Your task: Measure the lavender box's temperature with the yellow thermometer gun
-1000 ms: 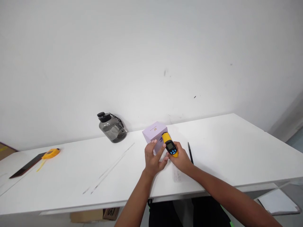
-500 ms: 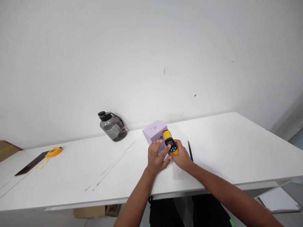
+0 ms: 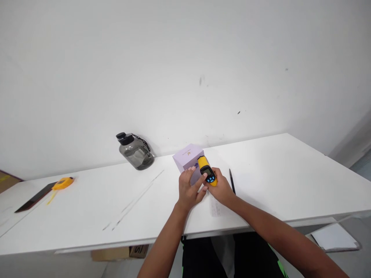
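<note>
My right hand (image 3: pixel 222 189) is wrapped round the handle of a yellow and black infrared thermometer gun (image 3: pixel 207 171), whose small screen and blue buttons face up. Close against its left side is my left hand (image 3: pixel 189 188), fingers spread, with a fingertip at the screen and buttons. A lilac box (image 3: pixel 189 155) stands just beyond both hands, partly hidden by them. Beneath my right hand lies a slip of paper with writing (image 3: pixel 215 208), partly covered. A black pen (image 3: pixel 232 180) rests on the table just right of that hand.
A grey see-through water bottle (image 3: pixel 136 152) with a black lid stands near the wall. On the left of the white table (image 3: pixel 139 216) lie a yellow tape measure (image 3: pixel 63 183) and a dark flat object (image 3: pixel 34 197). Cardboard boxes (image 3: pixel 116 253) are under the table.
The whole view has shifted slightly, moving things a little up and left. Both hands keep nearly the same pose, the right still holding the thermometer gun.
</note>
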A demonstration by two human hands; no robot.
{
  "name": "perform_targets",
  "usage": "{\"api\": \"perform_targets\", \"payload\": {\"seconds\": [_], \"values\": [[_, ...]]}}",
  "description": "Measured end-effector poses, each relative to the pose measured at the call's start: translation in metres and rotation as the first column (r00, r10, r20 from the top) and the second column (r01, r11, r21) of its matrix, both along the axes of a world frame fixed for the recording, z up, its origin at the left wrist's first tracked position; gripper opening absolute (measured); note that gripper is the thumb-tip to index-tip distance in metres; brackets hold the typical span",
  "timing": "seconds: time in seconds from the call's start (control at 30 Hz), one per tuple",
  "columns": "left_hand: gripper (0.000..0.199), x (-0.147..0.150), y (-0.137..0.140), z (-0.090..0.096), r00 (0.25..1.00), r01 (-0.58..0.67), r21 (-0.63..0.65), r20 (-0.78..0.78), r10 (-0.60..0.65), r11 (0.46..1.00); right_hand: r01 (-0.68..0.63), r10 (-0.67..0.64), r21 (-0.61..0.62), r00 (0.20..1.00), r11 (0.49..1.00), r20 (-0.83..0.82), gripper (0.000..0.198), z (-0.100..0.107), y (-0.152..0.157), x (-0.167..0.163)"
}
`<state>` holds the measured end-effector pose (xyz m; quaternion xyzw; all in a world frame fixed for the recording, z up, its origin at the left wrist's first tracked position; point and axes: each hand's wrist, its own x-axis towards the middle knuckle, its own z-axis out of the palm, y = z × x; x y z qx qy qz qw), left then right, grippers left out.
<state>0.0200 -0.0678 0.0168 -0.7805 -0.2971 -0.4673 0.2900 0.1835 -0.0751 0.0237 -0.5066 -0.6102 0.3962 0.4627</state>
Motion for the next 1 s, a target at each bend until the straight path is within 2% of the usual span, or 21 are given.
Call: {"api": "perform_targets", "payload": {"seconds": [0.3, 1.0], "values": [[0.046, 0.0016, -0.0002, -0.0005, 0.996, -0.078, 0.027, 0.032, 0.077, 0.997, 0.007, -0.007, -0.016, 0.999, 1.000, -0.031, 0.042, 0.0021, -0.0022, 0.0011], [0.040, 0.0052, -0.0017, -0.0001, 0.987, -0.126, 0.015, 0.098, 0.124, 0.992, -0.002, 0.002, -0.010, 0.999, 1.000, -0.044, 0.041, -0.0014, -0.0011, 0.0015]]}}
